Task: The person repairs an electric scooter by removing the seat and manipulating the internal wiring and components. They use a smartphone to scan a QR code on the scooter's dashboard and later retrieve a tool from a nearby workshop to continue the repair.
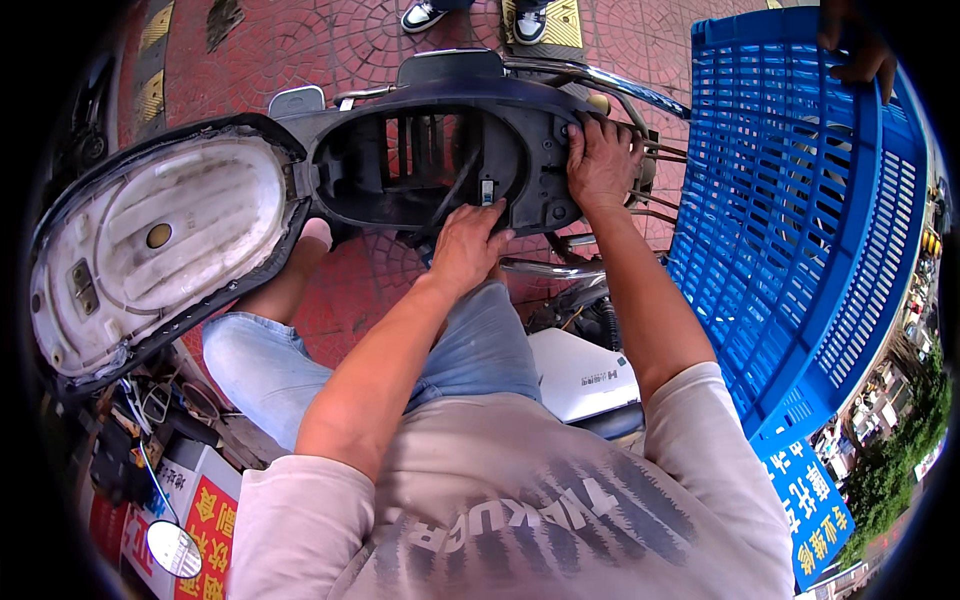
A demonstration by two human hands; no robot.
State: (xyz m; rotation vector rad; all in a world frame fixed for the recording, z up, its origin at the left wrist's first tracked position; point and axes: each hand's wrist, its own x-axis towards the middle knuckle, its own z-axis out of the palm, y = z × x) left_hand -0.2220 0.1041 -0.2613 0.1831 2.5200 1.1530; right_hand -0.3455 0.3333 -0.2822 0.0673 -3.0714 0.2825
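Both hands press flat-fingered, gripping nothing, on the black plastic under-seat tub (420, 165): left hand (468, 245) at its near rim, right hand (600, 160) steadying its right edge.

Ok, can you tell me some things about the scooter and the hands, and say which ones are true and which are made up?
1. The scooter seat is flipped open, showing its pale underside. True.
2. The left hand holds a hammer. False: it holds no tool; it rests on the near rim of the black under-seat compartment.
3. The right hand presses on the compartment's right end. True.
4. The big plastic crate is red. False: it is blue.
5. Another person's hand grips the crate's top edge. True.
6. The ground is grass. False: it is red paving.
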